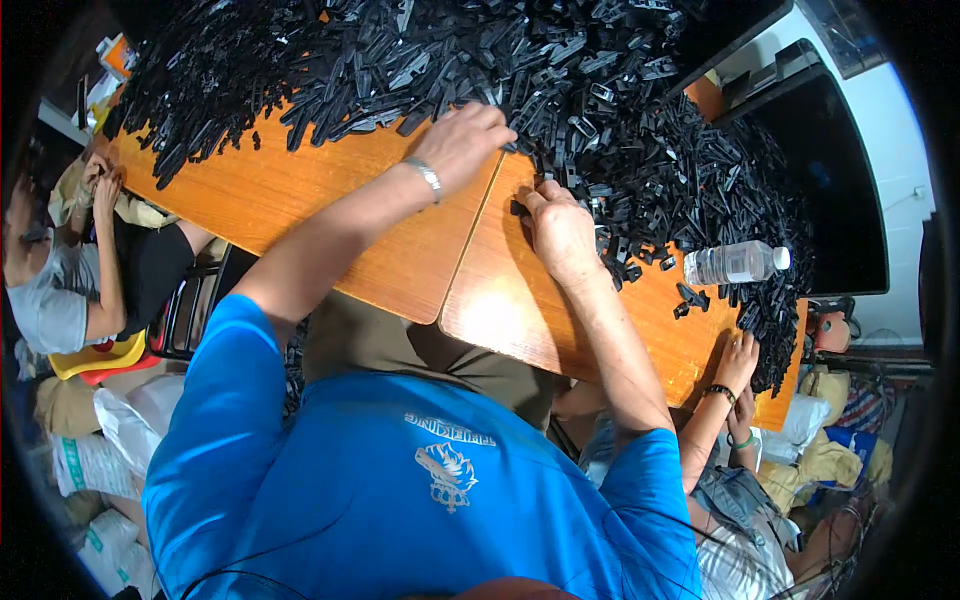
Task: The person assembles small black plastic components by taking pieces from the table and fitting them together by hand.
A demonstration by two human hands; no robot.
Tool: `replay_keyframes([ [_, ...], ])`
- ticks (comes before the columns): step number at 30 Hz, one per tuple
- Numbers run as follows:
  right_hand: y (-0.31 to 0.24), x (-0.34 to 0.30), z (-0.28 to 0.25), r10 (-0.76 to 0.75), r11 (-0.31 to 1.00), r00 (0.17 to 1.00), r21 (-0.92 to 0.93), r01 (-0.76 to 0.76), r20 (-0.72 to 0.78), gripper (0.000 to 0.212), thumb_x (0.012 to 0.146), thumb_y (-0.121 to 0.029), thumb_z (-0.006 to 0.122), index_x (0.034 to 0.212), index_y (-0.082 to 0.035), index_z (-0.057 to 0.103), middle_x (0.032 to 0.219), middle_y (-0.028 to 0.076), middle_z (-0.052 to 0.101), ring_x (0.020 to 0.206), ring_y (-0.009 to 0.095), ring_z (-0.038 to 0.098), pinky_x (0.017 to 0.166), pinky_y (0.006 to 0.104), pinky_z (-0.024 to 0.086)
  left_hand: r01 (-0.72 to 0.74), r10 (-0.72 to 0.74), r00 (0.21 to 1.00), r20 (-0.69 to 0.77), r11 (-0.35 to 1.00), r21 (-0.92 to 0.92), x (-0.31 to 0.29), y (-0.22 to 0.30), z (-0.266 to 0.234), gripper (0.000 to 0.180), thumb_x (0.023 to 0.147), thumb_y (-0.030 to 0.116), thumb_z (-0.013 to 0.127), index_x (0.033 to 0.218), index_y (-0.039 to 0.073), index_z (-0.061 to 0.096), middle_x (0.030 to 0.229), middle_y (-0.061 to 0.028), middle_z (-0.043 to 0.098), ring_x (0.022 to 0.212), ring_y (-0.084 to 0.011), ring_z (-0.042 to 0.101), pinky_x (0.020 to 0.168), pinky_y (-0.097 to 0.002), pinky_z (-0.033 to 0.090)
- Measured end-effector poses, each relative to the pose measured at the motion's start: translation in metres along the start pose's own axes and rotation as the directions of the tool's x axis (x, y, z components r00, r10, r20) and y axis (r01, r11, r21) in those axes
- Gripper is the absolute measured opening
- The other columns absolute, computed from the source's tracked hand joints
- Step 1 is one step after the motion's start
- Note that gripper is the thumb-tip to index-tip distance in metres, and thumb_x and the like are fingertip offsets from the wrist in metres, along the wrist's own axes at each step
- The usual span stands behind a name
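Observation:
My left hand (465,147), with a metal watch band at its wrist, reaches to the near edge of a big heap of black plastic pieces (440,70). Its fingers are bent together, and a dark piece (508,146) shows at the fingertips. Closer to me and further right, my right hand (562,232) is closed just above the wooden table (350,200). A small black plastic piece (519,207) pokes out by its thumb and fingers. The curled fingers hide most of what each hand grips.
A clear plastic bottle (735,263) lies on its side on the right. Behind it stands a dark screen (820,170). A co-worker's hand (738,362) rests at the right table edge; another person (75,270) sits at the left. Bags (95,465) lie on the floor.

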State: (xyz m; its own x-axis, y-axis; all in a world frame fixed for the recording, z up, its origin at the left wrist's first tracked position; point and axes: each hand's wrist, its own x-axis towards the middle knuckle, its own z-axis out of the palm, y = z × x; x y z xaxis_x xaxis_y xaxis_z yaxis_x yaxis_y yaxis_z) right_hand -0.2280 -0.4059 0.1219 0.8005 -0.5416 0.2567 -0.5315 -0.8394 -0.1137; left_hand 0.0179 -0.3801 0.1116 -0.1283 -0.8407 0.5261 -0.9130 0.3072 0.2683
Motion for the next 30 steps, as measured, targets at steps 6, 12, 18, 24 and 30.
replay_keyframes([
  [6, -0.018, -0.002, -0.006, 0.017, 0.990, 1.000, 0.140, -0.019, 0.020, 0.028, 0.092, -0.009, 0.076, 0.120, -0.012, 0.073, 0.106, 0.016, 0.068, 0.082, 0.041, 0.073, 0.072, 0.0491, 0.062, -0.069, 0.068, 0.998, 0.012, 0.988, 0.139, 0.012, -0.009, 0.011, 0.016, 0.088, 0.009, 0.078, 0.095, 0.010, 0.064, 0.104, -0.0055, 0.062, 0.105, -0.0288, 0.062, 0.088, -0.0445, 0.051],
  [12, -0.038, -0.006, -0.001, -0.049, 0.985, 0.998, 0.167, 0.042, 0.038, 0.023, 0.096, -0.012, 0.070, 0.119, -0.011, 0.070, 0.095, 0.019, 0.069, 0.078, 0.043, 0.073, 0.068, 0.0520, 0.059, 0.053, -0.054, 0.998, -0.011, 0.995, -0.081, -0.021, -0.011, -0.011, 0.023, 0.085, 0.006, 0.083, 0.097, 0.007, 0.063, 0.103, -0.0079, 0.064, 0.095, -0.0305, 0.066, 0.080, -0.0416, 0.056],
  [18, -0.046, -0.003, 0.000, -0.028, 0.994, 0.993, 0.113, 0.014, 0.118, 0.017, 0.097, -0.012, 0.067, 0.113, -0.005, 0.066, 0.097, 0.020, 0.071, 0.082, 0.043, 0.074, 0.071, 0.0525, 0.060, 0.373, -0.598, 0.788, 0.149, 0.271, -0.887, -0.088, -0.002, -0.023, 0.018, 0.095, 0.004, 0.077, 0.112, 0.003, 0.070, 0.103, -0.0003, 0.067, 0.092, -0.0089, 0.068, 0.080, -0.0260, 0.057],
  [24, -0.056, 0.012, -0.014, -0.014, 1.000, 0.982, 0.013, 0.011, 0.189, 0.017, 0.096, -0.016, 0.071, 0.109, -0.006, 0.068, 0.101, 0.019, 0.071, 0.086, 0.040, 0.076, 0.076, 0.0510, 0.061, 0.435, -0.439, 0.898, 0.035, 0.869, -0.238, -0.130, -0.001, -0.057, 0.023, 0.086, 0.011, 0.086, 0.106, 0.007, 0.075, 0.104, -0.0074, 0.068, 0.101, -0.0282, 0.068, 0.091, -0.0405, 0.056],
  [30, -0.090, 0.033, 0.007, 0.052, 0.947, 0.999, 0.319, -0.047, -0.007, 0.024, 0.091, -0.015, 0.080, 0.113, -0.009, 0.074, 0.107, 0.016, 0.073, 0.091, 0.040, 0.075, 0.077, 0.0497, 0.060, 0.389, -0.404, 0.914, -0.031, 0.897, -0.207, -0.140, 0.005, -0.064, 0.022, 0.083, 0.014, 0.087, 0.102, 0.010, 0.077, 0.103, -0.0094, 0.067, 0.106, -0.0343, 0.063, 0.093, -0.0459, 0.054],
])
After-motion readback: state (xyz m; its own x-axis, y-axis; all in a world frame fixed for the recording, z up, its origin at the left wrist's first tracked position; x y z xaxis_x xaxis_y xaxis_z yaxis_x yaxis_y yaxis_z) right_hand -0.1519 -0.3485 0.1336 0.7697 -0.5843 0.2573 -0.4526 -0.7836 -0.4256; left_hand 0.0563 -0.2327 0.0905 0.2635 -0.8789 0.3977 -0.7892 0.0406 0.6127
